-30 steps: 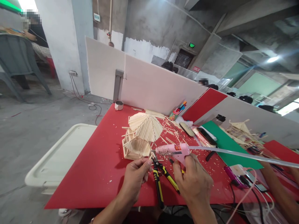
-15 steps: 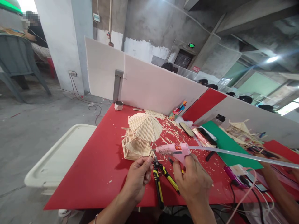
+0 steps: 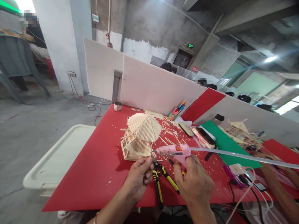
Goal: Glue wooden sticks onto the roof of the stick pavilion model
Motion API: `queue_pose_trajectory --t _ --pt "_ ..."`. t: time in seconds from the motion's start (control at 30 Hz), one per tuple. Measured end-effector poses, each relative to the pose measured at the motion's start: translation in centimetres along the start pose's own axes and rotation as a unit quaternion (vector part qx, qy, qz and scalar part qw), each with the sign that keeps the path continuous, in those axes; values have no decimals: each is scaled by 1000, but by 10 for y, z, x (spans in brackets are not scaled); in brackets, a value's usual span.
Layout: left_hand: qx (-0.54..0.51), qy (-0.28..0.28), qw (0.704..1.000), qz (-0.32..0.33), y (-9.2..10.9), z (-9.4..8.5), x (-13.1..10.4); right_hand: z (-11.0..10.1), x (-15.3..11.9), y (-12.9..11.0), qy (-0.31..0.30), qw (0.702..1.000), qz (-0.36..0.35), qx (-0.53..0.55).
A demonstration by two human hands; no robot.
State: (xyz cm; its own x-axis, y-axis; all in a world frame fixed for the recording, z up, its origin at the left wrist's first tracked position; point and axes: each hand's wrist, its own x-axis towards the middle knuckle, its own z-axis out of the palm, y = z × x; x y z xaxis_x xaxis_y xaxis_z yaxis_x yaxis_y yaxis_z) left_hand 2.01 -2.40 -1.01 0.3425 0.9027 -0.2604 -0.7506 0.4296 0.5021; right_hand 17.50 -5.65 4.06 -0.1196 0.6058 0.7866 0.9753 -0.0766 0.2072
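My right hand [image 3: 196,182] is wrapped round the handle of a pink hot glue gun [image 3: 171,150], and a long clear glue stick [image 3: 224,152] runs out of its back. The gun's nozzle points left, close above the fingertips of my left hand [image 3: 139,174]. Those fingers are pinched together at the front right corner of a small model house [image 3: 135,147] made of thin wooden sticks, with a round, ridged roof [image 3: 144,126]. What they pinch is too small to make out. Pliers with yellow and black handles [image 3: 157,186] lie spread between my hands.
Loose sticks [image 3: 154,114] and offcuts litter the red tabletop [image 3: 93,177] behind the model. A tape roll [image 3: 118,106], a pen holder [image 3: 173,115] and a phone [image 3: 205,136] stand or lie farther back. Power leads [image 3: 251,193] and a co-worker's arms [image 3: 273,183] are at right.
Both hands keep almost the same pose. The glue gun has shifted very slightly to the right relative to the model, and the whole view has moved a little.
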Motion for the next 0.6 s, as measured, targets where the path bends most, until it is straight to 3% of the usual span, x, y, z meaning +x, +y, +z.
queue_pose_trajectory --t 0.6 --pt "-4 -9 1000 -22 3 5 2 -1 -5 3 7 1000 13 -5"
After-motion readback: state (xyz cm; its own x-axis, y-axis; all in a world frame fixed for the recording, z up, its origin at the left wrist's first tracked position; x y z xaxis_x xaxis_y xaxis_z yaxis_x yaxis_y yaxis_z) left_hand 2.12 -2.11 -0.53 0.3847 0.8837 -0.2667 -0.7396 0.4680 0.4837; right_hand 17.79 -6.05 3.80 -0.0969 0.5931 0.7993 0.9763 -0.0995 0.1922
